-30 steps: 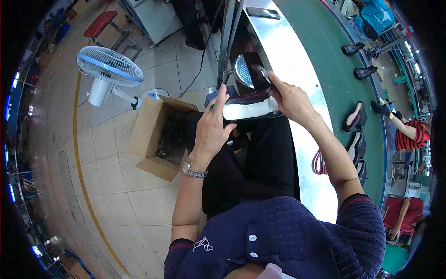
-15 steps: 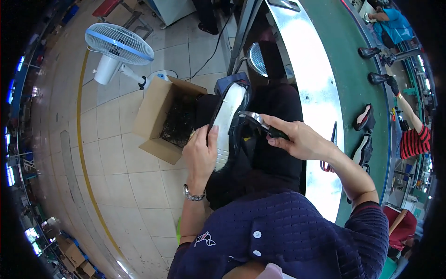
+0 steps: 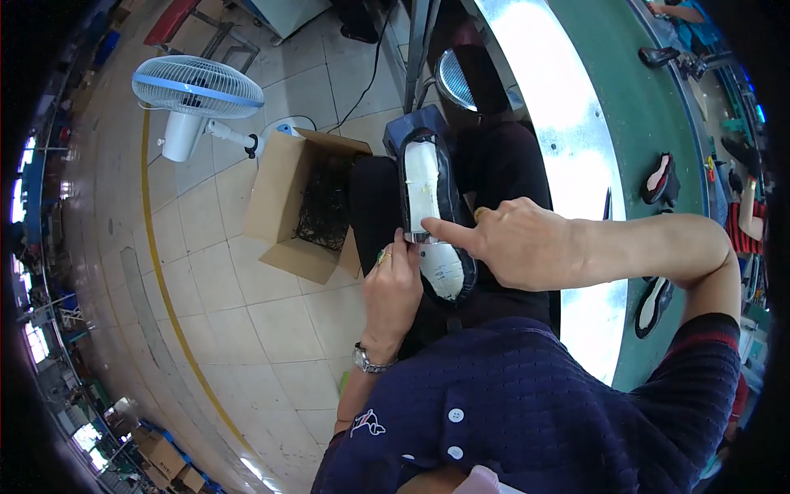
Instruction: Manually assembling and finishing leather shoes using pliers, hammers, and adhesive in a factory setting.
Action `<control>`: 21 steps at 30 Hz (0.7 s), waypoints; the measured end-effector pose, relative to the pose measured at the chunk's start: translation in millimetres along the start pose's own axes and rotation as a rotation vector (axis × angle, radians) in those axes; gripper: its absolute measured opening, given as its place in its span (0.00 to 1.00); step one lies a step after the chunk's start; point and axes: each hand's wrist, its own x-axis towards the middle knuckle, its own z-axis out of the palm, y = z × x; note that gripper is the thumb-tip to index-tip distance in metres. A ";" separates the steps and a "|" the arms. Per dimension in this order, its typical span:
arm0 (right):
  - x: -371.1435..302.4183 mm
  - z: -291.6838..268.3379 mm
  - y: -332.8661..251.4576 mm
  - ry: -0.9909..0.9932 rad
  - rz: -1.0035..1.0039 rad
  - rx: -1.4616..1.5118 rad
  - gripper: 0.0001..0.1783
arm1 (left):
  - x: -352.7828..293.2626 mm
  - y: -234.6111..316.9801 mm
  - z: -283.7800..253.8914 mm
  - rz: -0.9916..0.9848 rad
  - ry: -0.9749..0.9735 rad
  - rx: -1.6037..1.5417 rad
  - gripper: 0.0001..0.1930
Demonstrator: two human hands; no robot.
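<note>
A black shoe upper lies bottom up across my lap, its pale white insole facing me. My left hand is closed on the shoe's left edge at the waist, thumb and fingers pressed together there. My right hand comes across from the right with its index finger stretched onto the insole and the other fingers curled. Just under that fingertip shows a small shiny metal piece, which looks like the jaws of the pincers; their handles are hidden by my right hand.
An open cardboard box with dark scraps stands left of my legs, a white fan beyond it. At right run a shiny metal tabletop and a green belt bearing shoes. A co-worker's red-striped sleeve shows farther right.
The shoe has swung from a slant to nearly straight. My left hand has shifted right along its edge. My right hand has come lower, its forearm now level, and the pincers are mostly covered.
</note>
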 end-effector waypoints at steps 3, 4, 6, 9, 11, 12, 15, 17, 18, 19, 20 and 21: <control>-7.8 19.2 13.8 0.093 -0.014 0.109 0.39 | 7.6 3.1 -9.4 -0.356 -0.261 -0.793 0.26; -10.4 22.9 15.2 0.108 0.005 0.125 0.38 | 9.2 0.2 -5.9 -0.356 -0.267 -0.787 0.26; -12.3 27.6 19.0 0.133 0.004 0.144 0.37 | 11.5 -11.9 11.1 -0.604 -0.353 -1.982 0.33; -11.2 32.7 24.2 0.113 -0.029 0.161 0.39 | 25.1 -25.5 37.4 -0.721 -0.437 -2.067 0.34; -11.0 39.9 29.5 0.191 -0.070 0.183 0.38 | 33.2 -28.1 45.0 -0.775 -0.437 -2.074 0.30; -11.8 40.4 30.7 0.191 -0.070 0.182 0.38 | 36.1 -22.8 42.7 -0.774 -0.436 -2.074 0.30; -13.1 37.2 33.1 0.208 -0.064 0.157 0.37 | 41.7 -10.0 38.2 -0.832 -0.368 -1.932 0.30; -13.0 26.3 43.4 0.198 -0.136 0.157 0.34 | 43.9 -3.1 37.7 -0.852 -0.364 -1.861 0.32; -10.6 15.0 49.0 0.164 -0.163 0.088 0.32 | 45.3 -0.4 38.2 -0.840 -0.361 -1.863 0.32; -8.3 -8.2 45.2 0.094 -0.176 -0.063 0.32 | 45.0 0.7 37.9 -0.829 -0.314 -1.815 0.25; -7.6 -30.3 37.3 0.021 -0.186 -0.214 0.33 | 44.2 1.1 37.0 -0.819 -0.270 -1.770 0.19; -7.4 -39.4 31.6 0.019 -0.193 -0.223 0.33 | 41.0 -3.4 37.1 -0.767 -0.265 -1.773 0.20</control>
